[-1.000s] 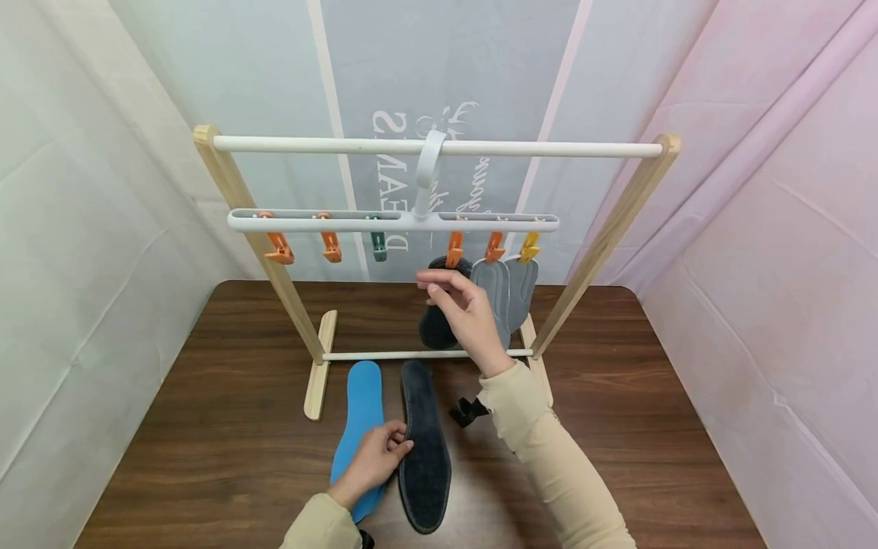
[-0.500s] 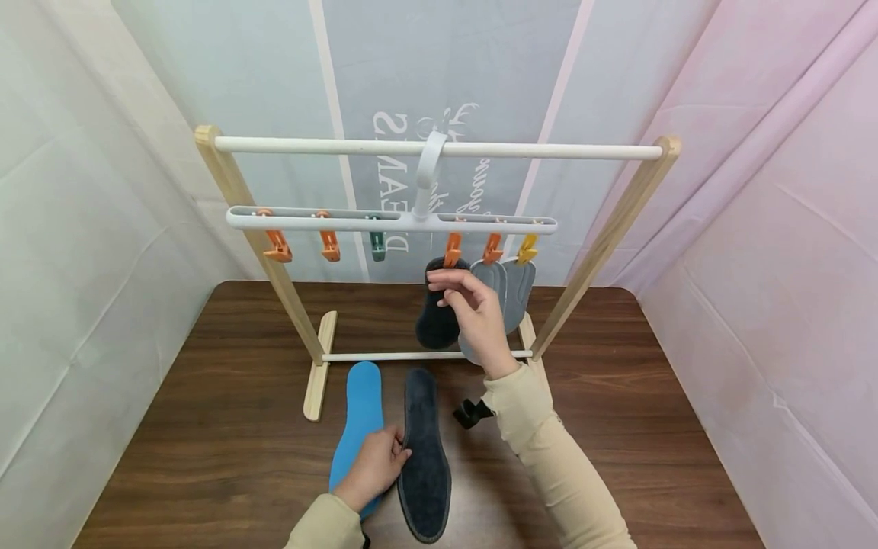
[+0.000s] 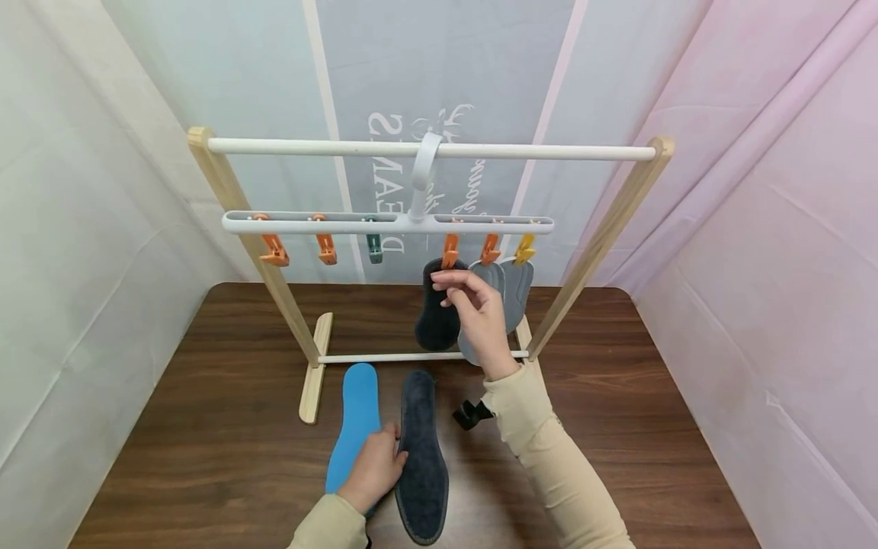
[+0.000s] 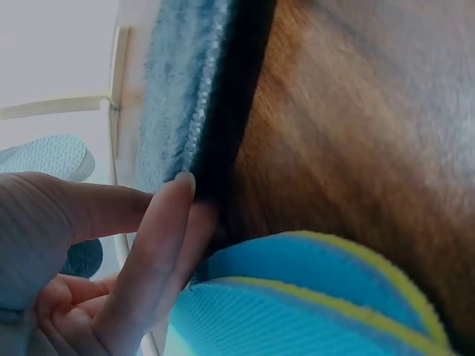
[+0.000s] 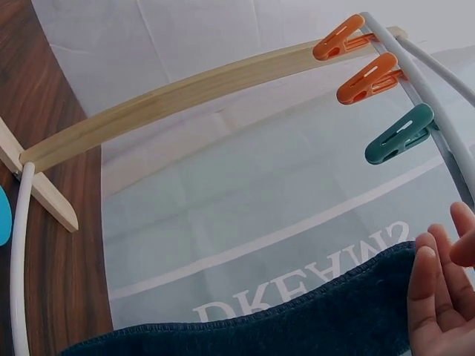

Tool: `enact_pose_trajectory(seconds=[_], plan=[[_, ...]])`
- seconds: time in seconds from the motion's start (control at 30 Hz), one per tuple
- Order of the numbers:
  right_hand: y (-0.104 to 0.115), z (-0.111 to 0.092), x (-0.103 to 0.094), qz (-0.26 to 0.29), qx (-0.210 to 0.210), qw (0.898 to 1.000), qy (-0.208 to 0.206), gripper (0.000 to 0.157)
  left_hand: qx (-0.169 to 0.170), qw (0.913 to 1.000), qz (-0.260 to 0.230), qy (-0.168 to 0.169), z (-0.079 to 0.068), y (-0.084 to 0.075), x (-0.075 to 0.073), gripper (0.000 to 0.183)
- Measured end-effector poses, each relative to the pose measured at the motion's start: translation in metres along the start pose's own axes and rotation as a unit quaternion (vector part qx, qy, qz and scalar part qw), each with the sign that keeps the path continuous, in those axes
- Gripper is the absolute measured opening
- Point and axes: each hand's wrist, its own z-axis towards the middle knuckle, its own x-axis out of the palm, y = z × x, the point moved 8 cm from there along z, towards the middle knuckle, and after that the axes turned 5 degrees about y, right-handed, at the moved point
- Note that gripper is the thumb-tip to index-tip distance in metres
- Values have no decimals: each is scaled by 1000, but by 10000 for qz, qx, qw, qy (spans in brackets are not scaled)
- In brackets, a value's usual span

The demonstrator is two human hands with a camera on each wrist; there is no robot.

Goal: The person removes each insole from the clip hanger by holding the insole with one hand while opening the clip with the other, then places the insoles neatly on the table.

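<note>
A dark fuzzy insole (image 3: pixel 421 457) lies in front of the rack, and my left hand (image 3: pixel 376 467) pinches its left edge between thumb and fingers. Under that hand is a blue insole (image 3: pixel 360 408); the left wrist view shows two blue layers (image 4: pixel 326 297) with yellow edges. Another dark insole (image 3: pixel 437 316) hangs from an orange clip (image 3: pixel 450 250). My right hand (image 3: pixel 480 316) is at its upper part, fingers extended and thumb apart, fingertips right at the insole's edge in the right wrist view. Two grey insoles (image 3: pixel 517 297) hang to the right, partly behind this hand.
A white hanger bar (image 3: pixel 309 223) hooks over the rod (image 3: pixel 549 152) of a wooden rack. Two orange clips (image 3: pixel 326 248) and a green clip (image 3: pixel 374 248) hang on its left half. A black strap (image 3: pixel 472 414) shows by the right sleeve. Curtains surround the brown table (image 3: pixel 206 457).
My right hand has shifted slightly right and down, uncovering more of the hanging dark insole. The dark insole on the table has slid a little toward me with my left hand.
</note>
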Motion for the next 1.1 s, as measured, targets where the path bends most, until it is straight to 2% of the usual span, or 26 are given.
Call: enact_pose_trajectory(seconds=[0.13, 0.2, 0.3, 0.4, 0.57, 0.67, 0.8, 0.9, 1.1], plan=[[1, -1, -8, 56, 85, 9990, -430, 23, -83, 9997, 201, -99, 3, -1, 0, 44], [2, -2, -12, 115, 73, 9978, -655, 22, -39, 9998, 175, -104, 4, -4, 0, 47], [5, -3, -18, 203, -18, 9955, -930, 20, 144, 9994, 151, -269, 7, -10, -5, 38], [6, -4, -23, 227, -121, 9929, -1161, 18, 389, 9971, 212, -622, 12, -20, -15, 25], [8, -6, -28, 65, -141, 9898, -1415, 18, 656, 9902, 461, -1147, 25, -34, -36, 16], [9, -6, -29, -68, -151, 9893, -1448, 21, 739, 9881, 492, -1256, 32, -41, -46, 15], [11, -5, -29, -228, -240, 9896, -1400, 23, 777, 9885, 294, -1262, 40, -47, -56, 19], [12, -5, -27, -363, -341, 9900, -1322, 25, 764, 9883, 41, -1316, 47, -50, -65, 26], [14, -3, -24, -458, -460, 9921, -1069, 31, 847, 9812, -379, -1692, 62, -55, -87, 45]])
